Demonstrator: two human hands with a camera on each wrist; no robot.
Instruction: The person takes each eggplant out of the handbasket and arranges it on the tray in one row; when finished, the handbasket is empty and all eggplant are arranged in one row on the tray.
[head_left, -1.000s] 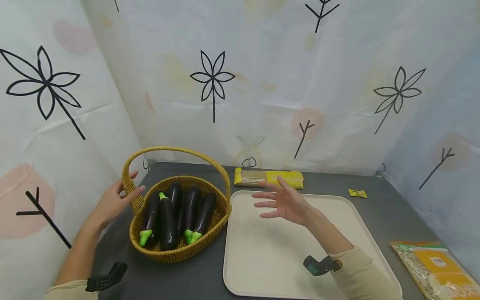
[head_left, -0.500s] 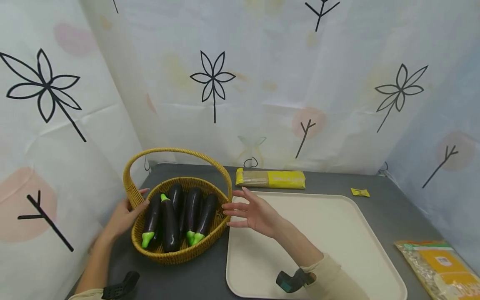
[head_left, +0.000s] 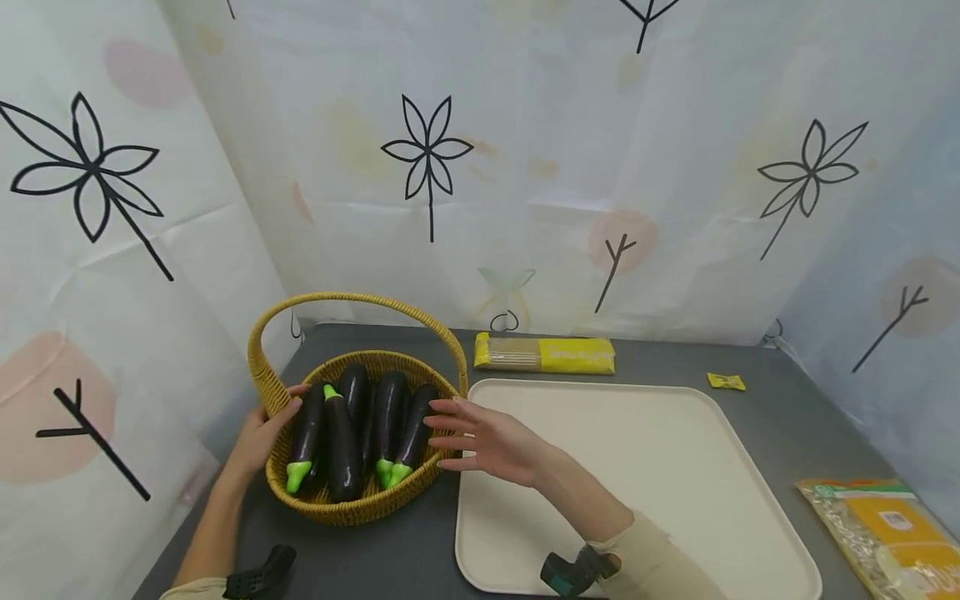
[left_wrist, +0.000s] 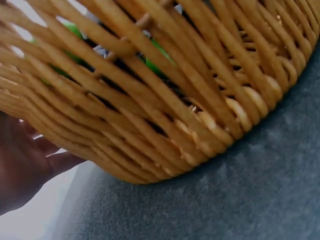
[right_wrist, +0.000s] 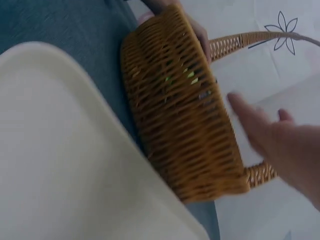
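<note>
A yellow-brown wicker basket (head_left: pixel 341 512) with a tall arched handle stands on the left of the dark table. Several dark purple eggplants (head_left: pixel 342 454) with green caps lie in it. My left hand (head_left: pixel 258 437) grips the left side of the basket at the foot of the handle, thumb over the rim. In the left wrist view its fingers (left_wrist: pixel 65 162) reach along the outside of the weave. My right hand (head_left: pixel 495 442), fingers spread and fairly straight, is at the right rim, fingertips overlapping the basket in the head view. It holds nothing.
Right of the basket, close by, lies a cream tray (head_left: pixel 600 492). Behind it is a yellow packet of noodles (head_left: pixel 555 355). A small yellow wrapped piece (head_left: pixel 726 382) and an orange-and-clear bag (head_left: pixel 885 533) lie farther right. Patterned cloth (head_left: pixel 525 167) hangs around the table.
My right hand has moved left from over the tray to the basket's right rim. My left hand has slid down from the handle to the rim at its foot.
</note>
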